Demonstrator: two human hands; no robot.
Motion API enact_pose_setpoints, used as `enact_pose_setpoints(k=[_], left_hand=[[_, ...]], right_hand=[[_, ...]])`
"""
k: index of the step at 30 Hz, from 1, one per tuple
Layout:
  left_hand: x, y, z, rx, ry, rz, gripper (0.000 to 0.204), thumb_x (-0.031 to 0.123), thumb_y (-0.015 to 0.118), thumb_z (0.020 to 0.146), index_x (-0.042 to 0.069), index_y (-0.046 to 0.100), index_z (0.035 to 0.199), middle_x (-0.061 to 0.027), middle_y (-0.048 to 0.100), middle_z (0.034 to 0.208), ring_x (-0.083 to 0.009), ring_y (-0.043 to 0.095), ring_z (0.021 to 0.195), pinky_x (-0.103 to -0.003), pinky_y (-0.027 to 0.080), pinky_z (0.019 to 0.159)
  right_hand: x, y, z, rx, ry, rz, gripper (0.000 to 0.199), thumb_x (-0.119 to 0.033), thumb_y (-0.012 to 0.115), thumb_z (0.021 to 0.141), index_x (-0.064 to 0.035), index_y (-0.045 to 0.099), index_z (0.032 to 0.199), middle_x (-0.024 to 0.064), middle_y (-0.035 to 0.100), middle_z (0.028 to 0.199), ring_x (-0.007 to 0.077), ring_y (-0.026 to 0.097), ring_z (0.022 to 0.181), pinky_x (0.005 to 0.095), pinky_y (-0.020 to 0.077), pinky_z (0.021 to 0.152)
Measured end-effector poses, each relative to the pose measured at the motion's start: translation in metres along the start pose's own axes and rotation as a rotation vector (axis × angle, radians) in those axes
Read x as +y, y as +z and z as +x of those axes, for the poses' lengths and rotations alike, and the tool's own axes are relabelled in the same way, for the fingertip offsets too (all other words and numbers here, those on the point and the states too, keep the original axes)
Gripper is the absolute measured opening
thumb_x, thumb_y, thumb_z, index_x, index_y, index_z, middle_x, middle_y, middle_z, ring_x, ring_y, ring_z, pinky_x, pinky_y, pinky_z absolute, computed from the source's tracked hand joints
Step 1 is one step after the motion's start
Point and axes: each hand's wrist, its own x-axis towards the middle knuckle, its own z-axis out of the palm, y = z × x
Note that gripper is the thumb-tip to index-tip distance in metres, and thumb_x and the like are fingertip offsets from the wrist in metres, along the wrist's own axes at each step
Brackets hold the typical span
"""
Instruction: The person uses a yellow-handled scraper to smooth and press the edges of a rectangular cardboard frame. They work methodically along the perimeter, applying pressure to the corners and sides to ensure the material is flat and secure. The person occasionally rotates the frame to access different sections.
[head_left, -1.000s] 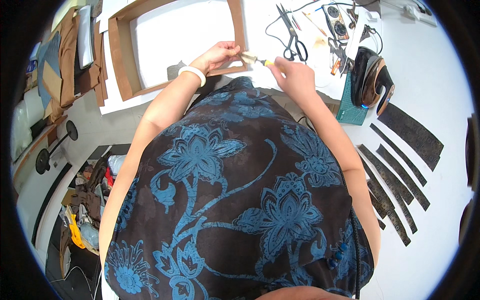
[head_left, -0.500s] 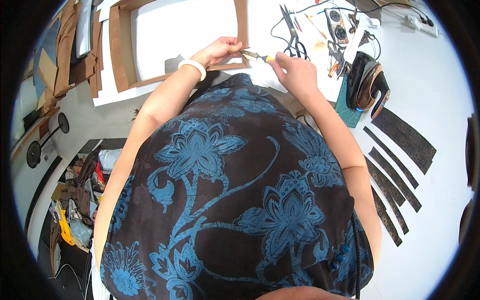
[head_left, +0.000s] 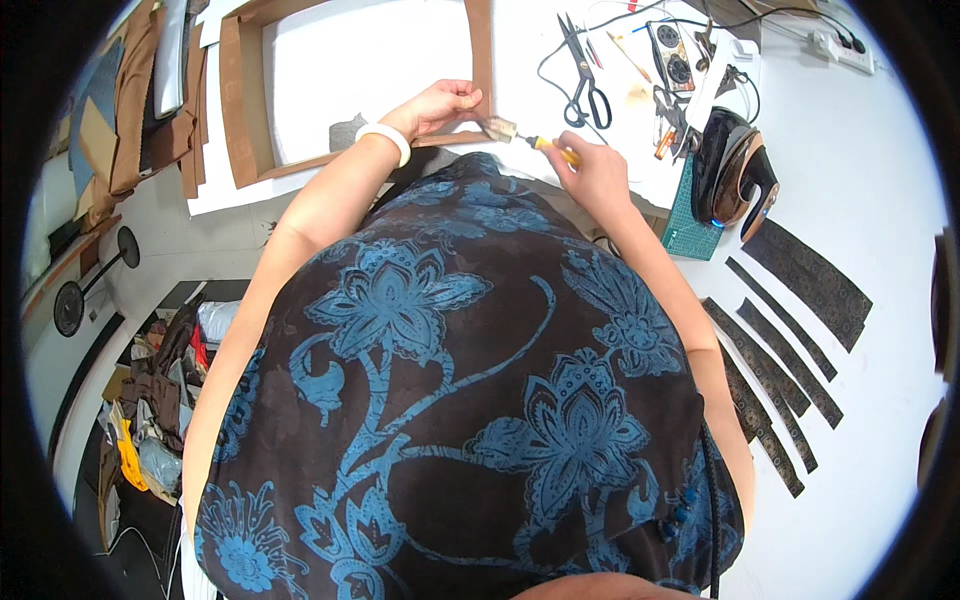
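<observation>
A rectangular brown frame (head_left: 237,95) with upright walls lies on the white table before me. My left hand (head_left: 440,107), with a white bangle at the wrist, rests at its near right corner. Its thumb and fingertips are pressed together at the frame's edge; what lies between them is partly hidden. My right hand (head_left: 598,172) is closed round the yellow handle of a tool (head_left: 541,144). The tool's flat, pale head (head_left: 500,128) points left, beside the corner and close to my left fingertips. A small grey patch (head_left: 348,131) lies inside the frame.
Black-handled scissors (head_left: 584,85) lie beyond my right hand. Further right stand an iron (head_left: 737,178), a green cutting mat (head_left: 690,215) and a cable (head_left: 760,10). Dark patterned strips (head_left: 790,340) lie at right. Folded brown material (head_left: 130,110) is stacked at left.
The tool's head has dropped a little toward me and turned its flat side up. My right hand has come slightly nearer, off the scissors' handles. My left hand has barely shifted.
</observation>
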Motion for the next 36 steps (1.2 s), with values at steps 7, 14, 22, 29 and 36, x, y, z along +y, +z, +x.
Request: enact_pose_setpoints(k=[7, 14, 22, 29, 36], left_hand=[[0.000, 0.002, -0.002, 0.057, -0.036, 0.018, 0.020, 0.021, 0.062, 0.101, 0.005, 0.066, 0.113, 0.0004, 0.067, 0.102, -0.0110, 0.063, 0.101, -0.026, 0.050, 0.095], [0.007, 0.003, -0.003, -0.029, -0.032, 0.059, 0.018, 0.021, 0.060, 0.102, 0.005, 0.066, 0.109, -0.0022, 0.068, 0.108, -0.0111, 0.063, 0.105, -0.026, 0.049, 0.094], [0.036, 0.008, -0.073, 0.596, 0.117, 0.702, 0.055, 0.031, 0.072, 0.094, 0.000, 0.054, 0.135, -0.0174, 0.061, 0.126, -0.0249, 0.057, 0.121, -0.035, 0.047, 0.101], [-0.010, 0.006, -0.199, 1.153, 0.010, -0.398, 0.046, 0.036, 0.074, 0.087, 0.005, 0.059, 0.117, -0.0114, 0.058, 0.099, -0.0199, 0.056, 0.081, -0.037, 0.050, 0.078], [-0.026, -0.022, -0.159, 1.099, 0.220, -0.545, 0.005, -0.005, 0.052, 0.091, -0.009, 0.052, 0.092, -0.0181, 0.056, 0.098, -0.0296, 0.065, 0.083, -0.050, 0.065, 0.080]], right_hand=[[-0.001, 0.001, -0.004, -0.022, 0.013, 0.038, 0.026, -0.040, 0.067, 0.093, -0.0142, 0.069, 0.089, 0.0111, 0.065, 0.062, 0.0337, 0.066, 0.060, 0.0443, 0.0493, 0.054], [-0.006, -0.001, 0.017, 0.055, -0.088, -0.006, 0.027, -0.038, 0.070, 0.092, -0.0120, 0.068, 0.088, 0.0109, 0.062, 0.057, 0.0325, 0.065, 0.056, 0.0412, 0.0488, 0.052], [0.048, 0.035, 0.012, 0.348, 0.422, 0.888, 0.025, -0.030, 0.067, 0.097, -0.0088, 0.062, 0.087, 0.0005, 0.057, 0.059, 0.0086, 0.048, 0.051, 0.0256, 0.0345, 0.049], [0.044, 0.038, 0.021, 0.394, 0.792, 1.252, 0.033, -0.041, 0.060, 0.100, -0.0094, 0.058, 0.089, -0.0035, 0.049, 0.062, 0.0034, 0.037, 0.048, 0.0214, 0.0259, 0.043], [0.028, 0.037, 0.038, 0.329, 0.746, 1.325, 0.029, -0.036, 0.059, 0.102, -0.0101, 0.058, 0.089, -0.0053, 0.048, 0.062, 0.0025, 0.034, 0.049, 0.0209, 0.0243, 0.045]])
